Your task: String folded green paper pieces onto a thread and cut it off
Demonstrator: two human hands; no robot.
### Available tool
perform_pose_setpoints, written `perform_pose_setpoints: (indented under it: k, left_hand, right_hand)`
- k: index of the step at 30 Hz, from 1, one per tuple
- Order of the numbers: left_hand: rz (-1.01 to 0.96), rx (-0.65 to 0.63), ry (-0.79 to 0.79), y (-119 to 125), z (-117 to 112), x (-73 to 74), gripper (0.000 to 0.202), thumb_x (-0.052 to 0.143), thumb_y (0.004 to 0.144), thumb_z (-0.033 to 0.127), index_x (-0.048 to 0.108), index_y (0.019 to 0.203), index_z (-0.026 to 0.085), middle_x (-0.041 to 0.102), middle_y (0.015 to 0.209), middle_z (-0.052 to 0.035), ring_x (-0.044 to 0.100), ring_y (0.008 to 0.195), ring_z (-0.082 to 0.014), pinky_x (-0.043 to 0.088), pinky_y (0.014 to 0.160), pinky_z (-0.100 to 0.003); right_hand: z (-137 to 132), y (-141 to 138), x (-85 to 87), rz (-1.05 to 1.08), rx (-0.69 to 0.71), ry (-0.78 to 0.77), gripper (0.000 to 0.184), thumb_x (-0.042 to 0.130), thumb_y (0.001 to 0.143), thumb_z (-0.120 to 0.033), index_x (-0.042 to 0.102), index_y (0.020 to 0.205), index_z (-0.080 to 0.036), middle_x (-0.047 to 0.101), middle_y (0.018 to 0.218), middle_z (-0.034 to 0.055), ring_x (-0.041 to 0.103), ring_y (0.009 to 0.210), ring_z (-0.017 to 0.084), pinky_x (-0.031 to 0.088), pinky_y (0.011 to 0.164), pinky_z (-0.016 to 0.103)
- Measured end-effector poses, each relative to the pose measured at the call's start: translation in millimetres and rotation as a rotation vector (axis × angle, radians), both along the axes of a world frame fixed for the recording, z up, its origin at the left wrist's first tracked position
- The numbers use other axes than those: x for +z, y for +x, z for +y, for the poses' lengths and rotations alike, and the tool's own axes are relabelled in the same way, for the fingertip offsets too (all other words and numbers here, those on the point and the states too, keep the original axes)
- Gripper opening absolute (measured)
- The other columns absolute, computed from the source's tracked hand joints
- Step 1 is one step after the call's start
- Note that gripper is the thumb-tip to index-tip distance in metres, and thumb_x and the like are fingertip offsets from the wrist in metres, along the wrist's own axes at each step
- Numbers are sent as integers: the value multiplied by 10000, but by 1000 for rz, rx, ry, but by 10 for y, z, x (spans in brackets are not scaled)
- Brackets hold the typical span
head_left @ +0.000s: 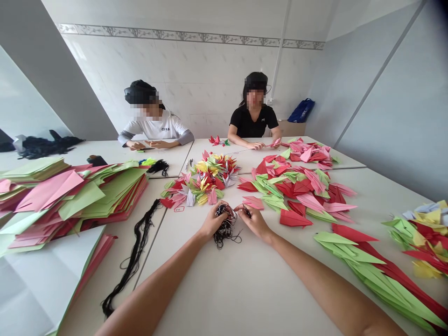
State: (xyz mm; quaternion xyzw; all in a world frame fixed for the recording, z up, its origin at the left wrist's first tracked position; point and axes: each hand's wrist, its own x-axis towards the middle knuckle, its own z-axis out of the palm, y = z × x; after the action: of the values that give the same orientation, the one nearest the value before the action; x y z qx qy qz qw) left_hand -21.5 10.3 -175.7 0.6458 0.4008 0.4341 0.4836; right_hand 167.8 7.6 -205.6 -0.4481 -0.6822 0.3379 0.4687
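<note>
My left hand point(214, 220) grips a tangled bundle of black and white string point(226, 231) near the middle of the table. Close beside it, my right hand point(254, 218) has its thumb and forefinger at the right edge of the tangle, and a small dark tool point(247, 211) sits in its grip, its kind hard to make out. Part of the string hangs down onto the white table point(224, 289). Just beyond my hands lies a heap of folded paper cranes point(210, 179) in several colours. Folded red, pink and green paper pieces point(294, 186) spread to the right.
Stacks of coloured paper point(87, 200) fill the left side. A hank of black cord point(135, 256) lies left of my arm. Green and red folded strips point(371, 270) lie at right. Two people sit opposite, one in a white shirt point(159, 128), one in a black shirt point(252, 122).
</note>
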Motion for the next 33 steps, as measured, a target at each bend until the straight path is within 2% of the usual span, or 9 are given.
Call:
perform_pose_setpoints:
  k: [3,6,13,17,21,25,33]
  left_hand:
    - [38,1,22,-6,-5,9,150,557,805,221,563,954,200,646,915,-23,631,846,-173,545,839,-316]
    - [98,-9,45,-9,-15,24,272,574,808,233,560,1078,208,668,962,-28,636,893,-186,536,856,-316]
    - [259,-72,103,11,-46,43,451,591,847,287,534,1291,229,708,1118,-40,654,1071,-229,491,1012,-359]
    - [318,-101,132,8,-41,35,439,570,880,316,535,1309,230,707,1198,-50,649,1125,-240,461,1074,-384]
    - [362,-117,157,15,-40,32,420,530,888,300,543,1301,225,719,1170,-53,662,1102,-237,471,1057,-376]
    - [408,-140,194,52,-63,30,430,520,863,266,549,1291,237,732,1118,-36,686,1007,-227,503,978,-354]
    - [415,-155,188,55,-55,46,369,486,921,311,597,1264,233,751,1018,-22,692,944,-210,517,923,-321]
  right_hand:
    - [-38,-1,40,2,-21,26,281,518,954,-439,681,966,-209,528,632,-20,449,571,156,358,563,272]
    - [-97,-12,85,0,-41,69,286,510,969,-448,654,931,-204,485,597,-34,423,535,143,339,536,267]
    - [-214,-73,93,-72,-32,198,236,550,947,-408,662,977,-203,566,642,-23,495,551,136,410,590,251]
    - [-205,-89,68,-109,-68,225,205,546,948,-380,653,970,-207,639,712,1,562,601,152,437,625,253]
    - [-164,-80,64,-123,-84,222,219,503,978,-367,647,933,-207,701,812,37,622,684,175,455,673,266]
    - [-148,-73,92,-118,-69,200,261,494,987,-394,661,926,-202,697,784,35,628,695,183,457,679,272]
    - [-141,-70,144,0,-102,156,326,521,966,-445,620,778,-199,595,626,-8,515,571,144,416,609,258]
